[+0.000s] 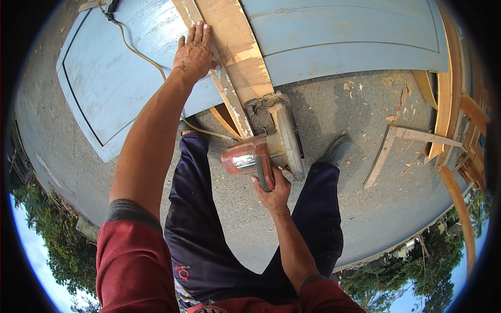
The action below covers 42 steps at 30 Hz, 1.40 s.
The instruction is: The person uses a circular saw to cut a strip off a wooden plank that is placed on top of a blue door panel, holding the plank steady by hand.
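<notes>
My right hand [275, 192] is wrapped around the rear handle of a red circular saw [245, 155]. The saw's dusty base rests at the near end of a wide, bare wooden board [232, 39]; its blade is hidden. Farther up, my left hand [195, 53] lies flat with fingers stretched out, pressing on a narrow wooden strip [227, 93] with worn white paint. This strip runs along the left side of the wide board, its near end beside the saw. A yellowish power cord [136, 51] trails from the saw across the blue panel at left.
Light-blue panels lie left [99, 68] and right [355, 57] of the board. A wooden carpenter's square [385, 151] sits on the pavement [323, 109] among wood chips. Long timber pieces [449, 88] are stacked at far right. My feet stand on either side of the saw.
</notes>
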Each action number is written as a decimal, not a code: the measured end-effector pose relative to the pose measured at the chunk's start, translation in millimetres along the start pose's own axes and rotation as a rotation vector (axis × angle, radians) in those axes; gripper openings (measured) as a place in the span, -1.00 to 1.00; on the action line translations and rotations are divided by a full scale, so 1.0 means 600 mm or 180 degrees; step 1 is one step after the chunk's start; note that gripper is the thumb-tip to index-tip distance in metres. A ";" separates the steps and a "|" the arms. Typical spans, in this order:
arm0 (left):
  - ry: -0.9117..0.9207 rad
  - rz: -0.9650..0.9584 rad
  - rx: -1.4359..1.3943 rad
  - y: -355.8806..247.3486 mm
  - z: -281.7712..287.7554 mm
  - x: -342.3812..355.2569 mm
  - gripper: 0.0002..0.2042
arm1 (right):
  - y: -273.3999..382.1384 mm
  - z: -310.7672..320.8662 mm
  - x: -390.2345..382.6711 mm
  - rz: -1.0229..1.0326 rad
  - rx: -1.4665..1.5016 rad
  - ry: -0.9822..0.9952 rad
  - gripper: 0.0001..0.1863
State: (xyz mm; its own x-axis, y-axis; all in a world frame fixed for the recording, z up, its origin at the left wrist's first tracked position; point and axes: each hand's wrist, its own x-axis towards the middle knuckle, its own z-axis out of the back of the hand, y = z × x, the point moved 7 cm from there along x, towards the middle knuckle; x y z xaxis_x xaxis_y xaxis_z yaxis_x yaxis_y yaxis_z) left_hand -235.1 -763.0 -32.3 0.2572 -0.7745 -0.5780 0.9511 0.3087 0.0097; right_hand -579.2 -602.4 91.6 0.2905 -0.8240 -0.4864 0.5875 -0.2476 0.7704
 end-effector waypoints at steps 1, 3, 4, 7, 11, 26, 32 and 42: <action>-0.0014 0.0001 0.0024 0.005 -0.002 0.000 0.16 | -0.003 -0.006 0.003 0.0007 -0.0002 0.0008 -0.55; 0.0054 0.0028 0.0025 0.009 -0.004 -0.003 0.15 | -0.014 -0.015 0.003 0.0001 -0.0148 0.0146 -0.54; 0.0104 0.0051 0.0051 0.010 -0.005 -0.003 0.13 | -0.015 -0.013 -0.004 -0.0017 -0.0161 0.0139 -0.54; 0.0059 -0.0004 0.0081 -0.003 0.006 0.004 0.14 | -0.006 -0.009 -0.001 -0.0046 -0.0129 0.0078 -0.52; -0.0209 -0.0308 0.0019 -0.013 -0.006 0.013 0.12 | 0.010 0.009 0.013 0.0182 -0.0118 -0.0082 -0.44; -0.0231 -0.0913 0.0507 0.017 -0.030 0.036 0.08 | 0.022 0.026 0.011 0.0025 -0.0481 -0.0231 -0.44; -0.0217 -0.0952 0.0537 0.029 -0.037 0.041 0.10 | 0.015 0.027 0.007 0.0025 -0.0529 -0.0383 -0.50; -0.0152 -0.0823 0.0182 -0.007 -0.018 0.022 0.10 | -0.002 0.035 0.003 0.0111 -0.0371 -0.0093 -0.26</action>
State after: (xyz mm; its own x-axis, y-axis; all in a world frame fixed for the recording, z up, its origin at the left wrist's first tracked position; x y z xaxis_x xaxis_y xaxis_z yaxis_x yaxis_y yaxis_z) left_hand -237.2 -768.8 -48.8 0.0111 -0.8491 -0.5281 0.9941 0.0666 -0.0862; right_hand -595.1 -614.5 98.3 0.2912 -0.8460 -0.4467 0.6617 -0.1591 0.7327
